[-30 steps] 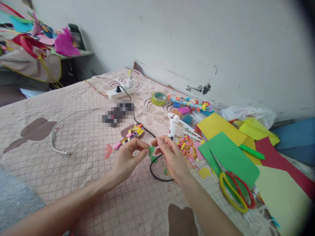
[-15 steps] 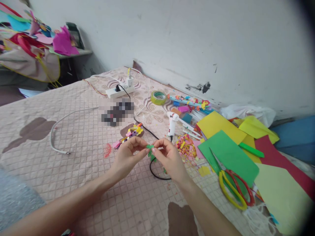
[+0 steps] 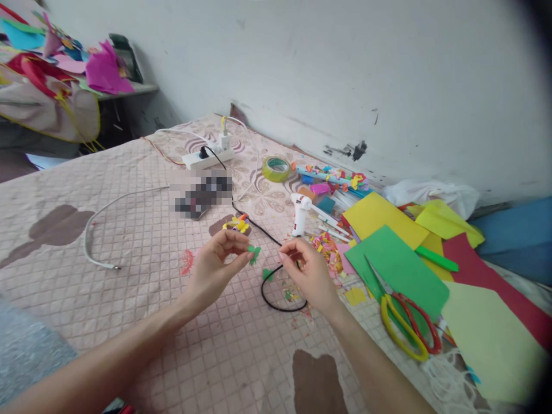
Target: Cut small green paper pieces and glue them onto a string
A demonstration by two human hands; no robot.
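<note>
Nearest, in front of the white plastic glue gun (image 3: 301, 214) and to its right, metal-bladed scissors with one yellow and one red handle (image 3: 397, 299) lie on a green rectangular craft sheet (image 3: 401, 261). Straight in front of the glue gun, a thin black cable (image 3: 284, 310) forms a loop on the quilted pink cloth (image 3: 207, 368).

Left of the glue gun and nearer, the left hand (image 3: 218, 264) pinches a small green fringed cut-out (image 3: 254, 255) between thumb and fingertips, most of it jutting free. The right hand (image 3: 308, 270), just in front of the glue gun, is apart from it, thumb and forefinger drawn close; whether they hold something tiny I cannot tell. A light pinch at the edge should serve best, as squeezing might crease the fringe; steady wrists, kept off the cable, would help too.

Behind the glue gun sits a yellow tape roll (image 3: 270, 174); farther left, a white power strip (image 3: 198, 160).
</note>
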